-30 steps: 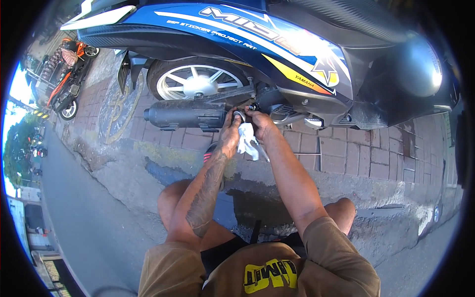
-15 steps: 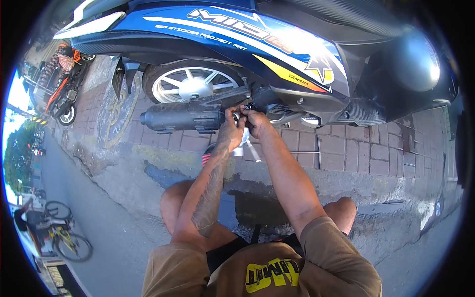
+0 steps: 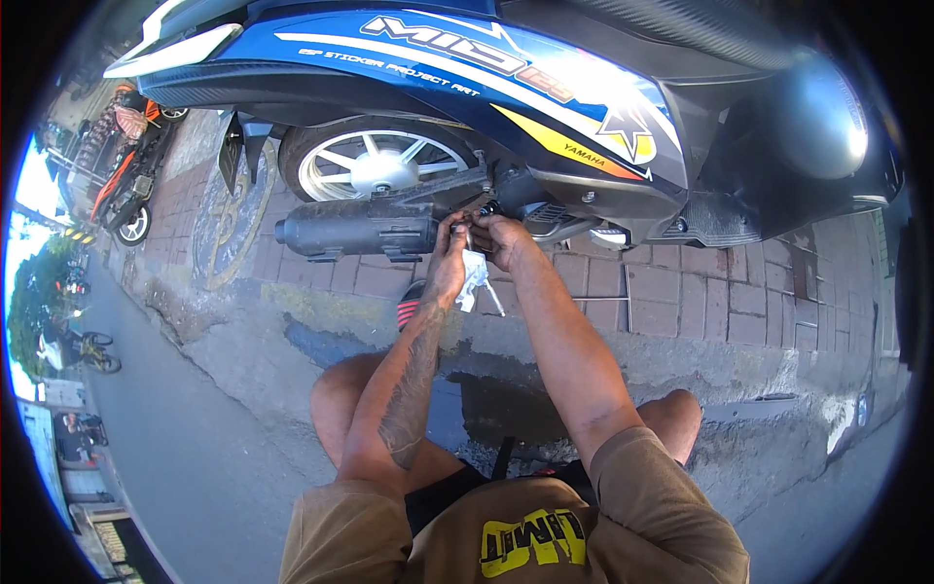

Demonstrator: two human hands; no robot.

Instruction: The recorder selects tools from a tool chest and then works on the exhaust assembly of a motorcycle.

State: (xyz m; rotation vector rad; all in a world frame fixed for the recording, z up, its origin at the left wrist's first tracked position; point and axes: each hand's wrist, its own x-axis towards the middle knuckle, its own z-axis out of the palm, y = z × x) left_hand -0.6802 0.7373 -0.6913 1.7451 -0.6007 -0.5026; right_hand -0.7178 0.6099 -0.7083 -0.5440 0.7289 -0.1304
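A blue, white and black scooter [image 3: 545, 107] stands on a brick pavement in front of me. Both of my hands reach in under its body, just behind the black exhaust muffler [image 3: 355, 232] and the silver rear wheel [image 3: 375, 165]. My left hand [image 3: 449, 255] is closed around a white rag [image 3: 474, 277] and rests against the engine area. My right hand [image 3: 498, 238] grips a slim metal tool [image 3: 491, 297] whose shaft hangs down below the hands. The part the tool touches is hidden by my fingers.
The scooter's centre stand [image 3: 598, 292] rests on the red brick paving [image 3: 720, 292]. A cracked concrete kerb [image 3: 292, 321] drops to the grey road where I squat, with a wet dark patch [image 3: 506, 404] between my knees. An orange motorcycle [image 3: 126, 180] and a bicycle [image 3: 92, 350] stand at the left.
My hands have stayed together at the same spot under the scooter, with small shifts of the fingers and rag. The bicycle at the left has rolled further up the road.
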